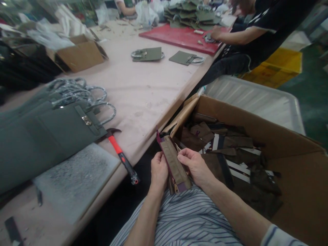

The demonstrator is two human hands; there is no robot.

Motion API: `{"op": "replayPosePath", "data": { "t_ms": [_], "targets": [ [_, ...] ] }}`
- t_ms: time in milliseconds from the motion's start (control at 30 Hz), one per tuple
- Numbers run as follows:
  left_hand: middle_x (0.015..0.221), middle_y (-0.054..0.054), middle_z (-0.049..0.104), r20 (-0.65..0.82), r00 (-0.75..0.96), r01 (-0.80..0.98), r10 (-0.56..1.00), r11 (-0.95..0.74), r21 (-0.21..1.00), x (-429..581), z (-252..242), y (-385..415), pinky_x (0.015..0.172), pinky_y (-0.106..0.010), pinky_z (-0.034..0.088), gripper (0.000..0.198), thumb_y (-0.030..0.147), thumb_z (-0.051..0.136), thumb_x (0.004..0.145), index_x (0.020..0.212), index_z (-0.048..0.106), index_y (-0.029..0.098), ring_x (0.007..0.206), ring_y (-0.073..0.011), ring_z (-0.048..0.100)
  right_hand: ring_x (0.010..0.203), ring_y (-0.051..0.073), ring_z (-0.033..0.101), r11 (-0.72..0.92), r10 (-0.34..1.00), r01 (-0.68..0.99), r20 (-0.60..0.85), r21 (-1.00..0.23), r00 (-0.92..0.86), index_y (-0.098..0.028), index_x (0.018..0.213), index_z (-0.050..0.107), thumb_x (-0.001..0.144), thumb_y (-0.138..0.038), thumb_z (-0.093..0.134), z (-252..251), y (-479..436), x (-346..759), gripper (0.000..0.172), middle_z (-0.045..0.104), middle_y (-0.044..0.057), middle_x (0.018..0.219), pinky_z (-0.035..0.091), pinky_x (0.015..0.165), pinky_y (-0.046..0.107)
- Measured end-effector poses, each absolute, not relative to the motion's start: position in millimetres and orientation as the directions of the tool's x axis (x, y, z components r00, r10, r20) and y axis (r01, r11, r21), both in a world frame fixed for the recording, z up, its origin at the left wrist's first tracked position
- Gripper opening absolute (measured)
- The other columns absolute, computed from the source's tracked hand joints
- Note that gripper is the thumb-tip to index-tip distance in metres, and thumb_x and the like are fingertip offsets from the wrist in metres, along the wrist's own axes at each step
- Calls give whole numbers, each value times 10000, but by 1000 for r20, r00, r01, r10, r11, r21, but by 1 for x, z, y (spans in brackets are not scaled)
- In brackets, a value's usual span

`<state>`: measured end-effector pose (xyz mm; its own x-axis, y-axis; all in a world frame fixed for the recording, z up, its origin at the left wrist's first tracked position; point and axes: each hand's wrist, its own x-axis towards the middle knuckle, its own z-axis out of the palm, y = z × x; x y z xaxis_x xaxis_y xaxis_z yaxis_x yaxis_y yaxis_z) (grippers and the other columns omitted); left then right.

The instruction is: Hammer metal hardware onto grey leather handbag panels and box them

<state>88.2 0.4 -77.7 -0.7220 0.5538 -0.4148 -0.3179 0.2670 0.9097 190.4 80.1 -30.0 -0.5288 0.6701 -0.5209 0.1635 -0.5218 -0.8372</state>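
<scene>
Both my hands hold a narrow olive-brown leather strap piece (173, 160) with a purple edge, over my lap in a striped shirt. My left hand (158, 171) grips its left side, fingers curled round it. My right hand (194, 165) pinches its right edge with thumb and fingers. The piece reaches from my lap up to the corner of a large cardboard box (294, 150) that holds several dark brown leather pieces (225, 147).
A pink work table (143, 92) lies to the left, with a red-handled hammer (121, 153) at its edge, a grey slab (77, 177), olive bags (38, 136) with wrapped handles, and a small cardboard box (79, 54). Across the table another person (246, 37) works at a red mat (179, 37).
</scene>
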Motion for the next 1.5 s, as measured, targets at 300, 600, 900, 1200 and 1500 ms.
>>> {"op": "replayPosePath", "data": {
  "t_ms": [300,600,900,1200,1500],
  "targets": [
    [758,-40,698,-340,-744,-261,576,218,941,72,-65,-8,654,-265,452,349,483,604,899,831,712,158,716,-175,607,595,124,480,-116,803,190,-205,-975,-559,-201,788,596,806,-424,640,-32,63,178,228,549,-29,672,399,539,248],
    [634,5,648,-497,-552,-684,670,-22,730,63,-71,-12,551,-218,433,451,525,871,670,771,696,122,548,-106,565,652,149,540,-37,700,264,-213,-964,-681,-194,854,642,893,-384,538,-37,54,175,220,600,-1,720,449,598,277],
    [650,-15,695,-582,-493,-780,646,-32,625,57,-66,-11,689,-299,542,464,457,942,540,766,690,140,662,-188,684,975,265,630,392,838,430,123,-813,-531,-194,1083,634,721,-249,698,-55,87,185,371,661,104,1087,521,868,421],
    [649,-17,713,-507,-637,-615,580,15,789,56,-70,-18,652,-287,537,444,473,909,585,820,743,136,642,-186,678,759,197,680,551,789,414,290,-725,-542,-216,847,679,907,-199,543,-48,110,196,150,720,24,807,492,699,312],
    [845,-40,770,-70,-908,-23,414,117,993,68,-51,-23,725,-267,546,245,379,733,817,930,765,163,771,-181,692,808,189,642,879,377,10,682,-477,-627,-176,990,597,840,-37,553,10,78,210,210,685,58,857,520,801,356]
  ]
}}
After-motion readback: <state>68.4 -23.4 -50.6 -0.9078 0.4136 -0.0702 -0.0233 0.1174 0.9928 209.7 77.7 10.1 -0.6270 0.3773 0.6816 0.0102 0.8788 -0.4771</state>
